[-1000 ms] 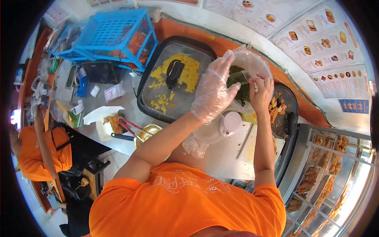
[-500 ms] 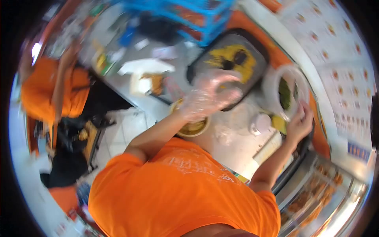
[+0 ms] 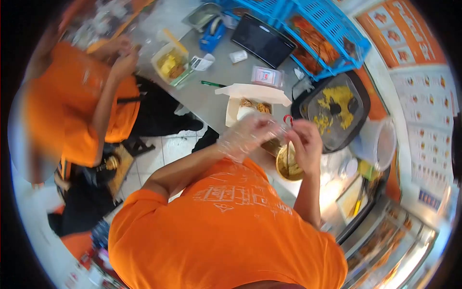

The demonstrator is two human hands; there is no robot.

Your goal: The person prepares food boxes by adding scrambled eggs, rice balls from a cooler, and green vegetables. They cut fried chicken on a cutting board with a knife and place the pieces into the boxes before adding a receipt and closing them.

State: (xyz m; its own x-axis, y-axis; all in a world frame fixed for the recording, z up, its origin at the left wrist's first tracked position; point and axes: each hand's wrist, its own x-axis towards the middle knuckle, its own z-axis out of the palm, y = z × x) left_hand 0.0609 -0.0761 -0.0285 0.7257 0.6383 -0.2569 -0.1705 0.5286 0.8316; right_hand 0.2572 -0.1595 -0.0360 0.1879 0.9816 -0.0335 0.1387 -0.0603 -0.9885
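My left hand (image 3: 256,131) wears a clear plastic glove, its fingers closed beside the fingers of my right hand. Bare, my right hand (image 3: 308,139) is bent in a pinch; what either hand holds is hard to make out. A small red curled piece (image 3: 288,119) shows just above the fingertips. Below them, a thin dark handle (image 3: 288,153) runs down into a round bowl (image 3: 282,174) of yellowish food. Just beyond my left hand stands an open white takeaway box (image 3: 233,111) with browned food and something white inside, partly hidden by the hand.
A dark pan (image 3: 357,126) with yellow food and a white plastic tub (image 3: 381,144) stand at right. Blue crates (image 3: 323,30), a black tablet (image 3: 262,40) and a tape dispenser (image 3: 211,34) are farther back. At left, a co-worker in orange (image 3: 82,96) works near another food box (image 3: 169,62).
My view has shifted. My left hand has drawn back from over the pan, and my right hand has left the white tub; both now meet above the bowl and box.
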